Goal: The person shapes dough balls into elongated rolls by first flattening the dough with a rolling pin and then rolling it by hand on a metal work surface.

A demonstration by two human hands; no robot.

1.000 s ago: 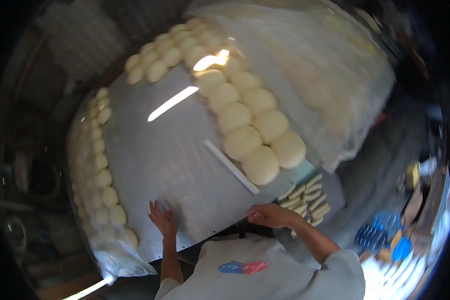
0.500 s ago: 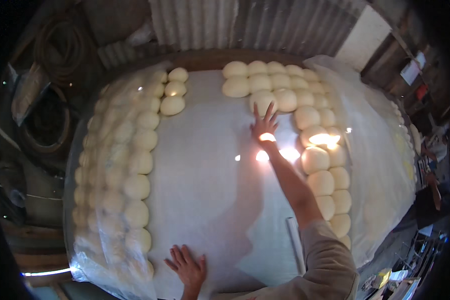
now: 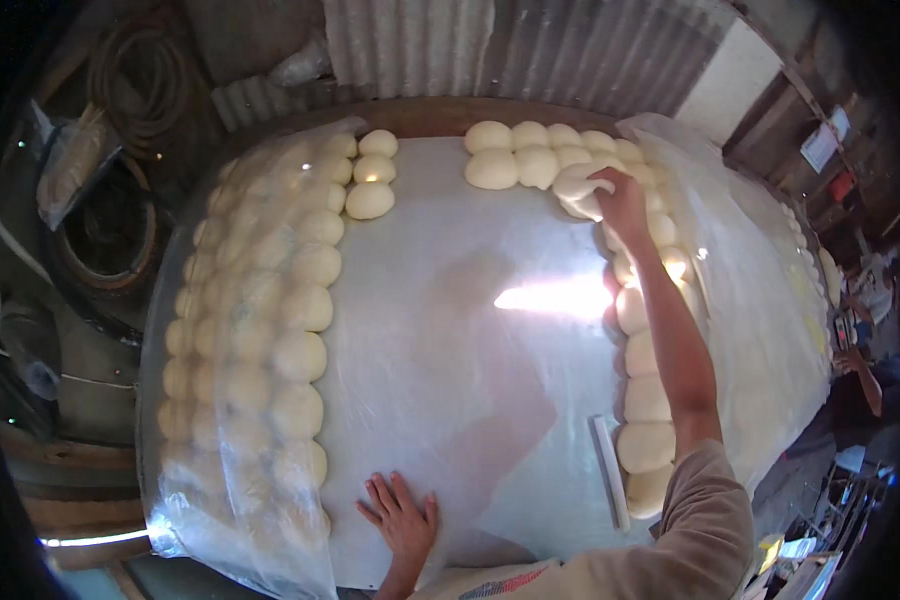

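Note:
My right hand reaches to the far right of the white table and grips a pale dough ball in the row there. Several more dough balls run along the far edge and down the right side. My left hand lies flat, fingers spread, on the table's near edge. On the left, several rows of dough balls lie under a clear plastic sheet. Three uncovered balls sit at the far left-centre.
A white scraper lies by the near right dough balls. Another clear plastic sheet hangs over the table's right side. Corrugated metal wall stands behind. A coiled hose and round tub sit left. Another person is at the far right.
My right hand has moved further out and to the right, from the bare table surface onto a dough ball at the far right. My left hand stays flat at the near edge.

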